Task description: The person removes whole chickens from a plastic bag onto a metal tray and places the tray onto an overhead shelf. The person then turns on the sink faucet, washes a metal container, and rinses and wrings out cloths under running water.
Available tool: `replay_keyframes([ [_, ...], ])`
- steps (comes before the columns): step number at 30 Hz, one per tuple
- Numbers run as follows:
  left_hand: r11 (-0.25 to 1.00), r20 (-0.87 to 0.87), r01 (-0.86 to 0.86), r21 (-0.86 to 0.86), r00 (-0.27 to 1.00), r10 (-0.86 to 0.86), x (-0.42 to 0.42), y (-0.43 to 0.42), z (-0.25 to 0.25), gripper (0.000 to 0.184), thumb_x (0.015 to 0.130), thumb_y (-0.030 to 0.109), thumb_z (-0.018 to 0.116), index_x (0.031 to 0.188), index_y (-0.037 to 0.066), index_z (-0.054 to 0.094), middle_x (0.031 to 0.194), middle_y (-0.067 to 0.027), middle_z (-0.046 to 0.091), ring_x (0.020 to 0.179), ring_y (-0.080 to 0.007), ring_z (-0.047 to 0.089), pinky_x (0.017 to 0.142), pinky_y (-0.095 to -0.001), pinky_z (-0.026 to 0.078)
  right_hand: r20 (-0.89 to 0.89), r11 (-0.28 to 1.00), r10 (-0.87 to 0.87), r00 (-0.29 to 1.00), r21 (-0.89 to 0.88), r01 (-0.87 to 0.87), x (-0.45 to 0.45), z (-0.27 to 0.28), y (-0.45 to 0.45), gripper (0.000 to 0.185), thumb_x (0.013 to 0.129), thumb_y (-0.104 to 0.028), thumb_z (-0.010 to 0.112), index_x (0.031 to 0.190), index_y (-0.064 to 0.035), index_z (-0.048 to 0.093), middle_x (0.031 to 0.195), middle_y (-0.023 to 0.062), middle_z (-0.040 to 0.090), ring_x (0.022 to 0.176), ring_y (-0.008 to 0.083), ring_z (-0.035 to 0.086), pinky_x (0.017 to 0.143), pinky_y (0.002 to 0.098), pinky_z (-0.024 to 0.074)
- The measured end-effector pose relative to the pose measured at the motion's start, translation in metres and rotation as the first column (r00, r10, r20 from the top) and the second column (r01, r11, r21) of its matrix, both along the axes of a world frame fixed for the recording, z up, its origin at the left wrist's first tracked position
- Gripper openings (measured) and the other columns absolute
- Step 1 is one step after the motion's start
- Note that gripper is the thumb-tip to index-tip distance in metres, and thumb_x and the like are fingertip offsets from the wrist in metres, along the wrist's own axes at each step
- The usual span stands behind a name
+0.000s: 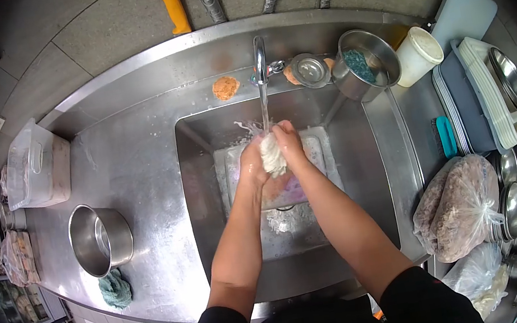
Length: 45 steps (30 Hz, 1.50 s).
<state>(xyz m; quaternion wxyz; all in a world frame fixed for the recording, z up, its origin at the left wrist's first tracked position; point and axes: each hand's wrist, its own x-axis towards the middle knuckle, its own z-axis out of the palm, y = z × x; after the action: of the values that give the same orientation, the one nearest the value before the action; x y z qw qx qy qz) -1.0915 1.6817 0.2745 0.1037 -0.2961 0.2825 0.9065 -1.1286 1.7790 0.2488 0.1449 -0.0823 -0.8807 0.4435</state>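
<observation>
Water runs from the faucet (259, 61) over a bunched white cloth (272, 155) that both hands grip above the sink (213, 235). My left hand (251, 161) wraps its left side, and my right hand (289, 141) holds it from the right, close under the stream. Some fingers are hidden behind the cloth. Below the hands, a shallow rectangular tray (231, 172) lies in the sink, with wet pinkish and purple patches showing in it.
Left of the sink stand a steel pot (102, 240), a green cloth (115, 289) and a clear plastic bin (38, 164). Behind it are an orange scrubber (225, 87) and a larger pot (358, 90). Filled plastic bags (466, 207) and a teal brush (447, 136) lie to the right.
</observation>
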Motion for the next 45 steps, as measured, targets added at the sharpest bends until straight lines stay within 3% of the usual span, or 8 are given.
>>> replay_keyframes([
  [3,0.94,-0.106,0.324,0.102,0.944,-0.314,-0.012,-0.014,-0.009,0.025,0.089,0.029,0.055,0.083,0.006,0.061,0.077,-0.0069,0.064,0.067,-0.021,0.062,0.063,-0.0331,0.052,0.331,0.101,0.656,0.679,-0.929,0.356,0.014,0.035,0.007,0.039,0.086,-0.035,0.058,0.089,0.0039,0.059,0.087,0.0128,0.063,0.084,0.0232,0.058,0.073,0.0353,0.047],
  [6,0.801,-0.089,-0.017,-0.599,0.995,-0.045,-0.008,-0.015,-0.012,0.037,0.092,0.042,0.052,0.087,0.006,0.06,0.081,-0.005,0.064,0.072,-0.0193,0.062,0.07,-0.0317,0.051,0.235,0.8,0.259,0.937,-0.596,-0.072,0.008,0.036,-0.006,0.038,0.085,-0.036,0.059,0.09,0.0018,0.06,0.09,0.014,0.064,0.087,0.0241,0.058,0.076,0.0342,0.0467],
  [11,0.963,-0.17,0.021,0.269,0.985,0.026,0.008,-0.001,0.029,0.043,0.091,0.05,0.049,0.104,0.01,0.056,0.095,-0.0072,0.062,0.085,-0.021,0.06,0.076,-0.0354,0.05,-0.321,0.967,0.242,0.916,0.003,-0.254,0.025,0.051,-0.025,0.035,0.078,-0.035,0.067,0.08,-0.0013,0.059,0.105,0.0149,0.059,0.092,0.036,0.056,0.079,0.0433,0.0431],
  [26,0.863,-0.118,-0.166,-0.477,0.985,0.124,-0.002,0.006,0.029,0.023,0.086,0.025,0.055,0.082,0.004,0.062,0.069,-0.0039,0.058,0.063,-0.0144,0.057,0.054,-0.0299,0.044,0.214,0.919,0.204,0.955,-0.377,-0.112,0.001,0.062,-0.015,0.026,0.079,-0.03,0.069,0.083,-0.005,0.063,0.084,0.0115,0.064,0.07,0.0186,0.059,0.064,0.0323,0.0448],
  [31,0.449,-0.327,-0.313,-0.837,0.944,0.049,-0.008,-0.048,0.05,0.027,0.087,0.023,0.058,0.073,0.0,0.061,0.069,-0.0051,0.061,0.066,-0.0113,0.052,0.062,-0.0296,0.044,0.241,0.501,0.573,0.783,-0.859,-0.102,-0.006,0.054,-0.016,0.047,0.082,-0.042,0.066,0.112,-0.0074,0.056,0.105,0.0094,0.061,0.095,0.0211,0.058,0.082,0.0282,0.0445],
  [37,0.102,-0.152,-0.161,-0.982,0.984,0.087,-0.009,-0.222,0.081,0.054,0.089,0.047,0.054,0.115,-0.001,0.054,0.09,-0.0164,0.061,0.081,-0.0253,0.056,0.074,-0.0372,0.045,0.533,0.853,0.52,0.668,-0.283,-0.438,0.008,-0.096,0.012,0.074,0.08,-0.049,0.064,0.136,-0.0081,0.038,0.131,0.0133,0.05,0.115,0.0245,0.053,0.093,0.0343,0.042],
  [39,-0.558,-0.103,-0.022,-0.83,0.988,0.115,0.004,-0.297,0.032,0.067,0.087,0.047,0.057,0.136,0.004,0.038,0.123,-0.0226,0.051,0.109,-0.0287,0.053,0.09,-0.0354,0.041,0.701,0.804,0.456,0.548,-0.059,-0.592,0.033,-0.092,0.007,0.072,0.079,-0.043,0.066,0.136,-0.0086,0.039,0.127,0.0156,0.053,0.113,0.0283,0.054,0.093,0.0382,0.0426],
  [45,-0.19,-0.175,-0.16,-0.969,0.982,0.068,0.071,-0.23,0.089,0.059,0.088,0.033,0.061,0.135,0.004,0.041,0.134,-0.0174,0.045,0.119,-0.0258,0.047,0.096,-0.0357,0.038,0.791,0.661,0.177,0.585,0.345,-0.666,0.08,-0.193,0.005,0.047,0.081,-0.03,0.063,0.123,-0.0109,0.055,0.112,0.0169,0.062,0.103,0.025,0.061,0.084,0.0407,0.0485],
])
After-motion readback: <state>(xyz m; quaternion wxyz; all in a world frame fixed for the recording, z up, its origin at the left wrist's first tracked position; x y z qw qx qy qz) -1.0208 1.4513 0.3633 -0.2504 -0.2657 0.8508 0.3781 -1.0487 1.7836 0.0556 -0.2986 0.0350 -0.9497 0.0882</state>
